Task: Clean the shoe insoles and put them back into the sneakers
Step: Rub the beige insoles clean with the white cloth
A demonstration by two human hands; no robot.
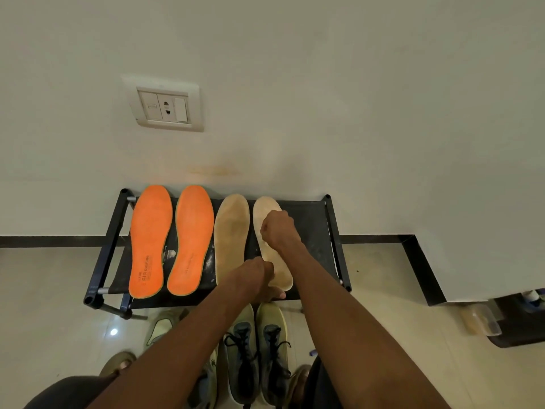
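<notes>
- Here the rack (312,214) carries four insoles in a row, toes toward the wall (324,84): two orange insoles (150,240) on its left half and two beige ones on its right half.
- The right beige insole (267,208) lies under both hands; the left beige insole (231,231) lies just beside it, untouched.
- The right hand (278,228) sits on that insole's forward half, fingers curled into a fist, knuckles down on it. Whether it holds anything inside the fist, I cannot tell.
- The left hand (256,276) is at the heel end, at the rack's front edge, fingers curled around the heel from below.
- The orange insoles are flat, bright and finely grained, with small print near the heels. The beige ones are pale, matte and stained darker in patches.
- The rack has a black fabric shelf, scuffed with white marks, on a dark tube frame.
- Below the rack's front edge, on glossy floor tiles, stands a pair of green sneakers (256,349) with dark laces, between the forearms.
- Above the rack, a socket plate (165,106) is set in the wall.
</notes>
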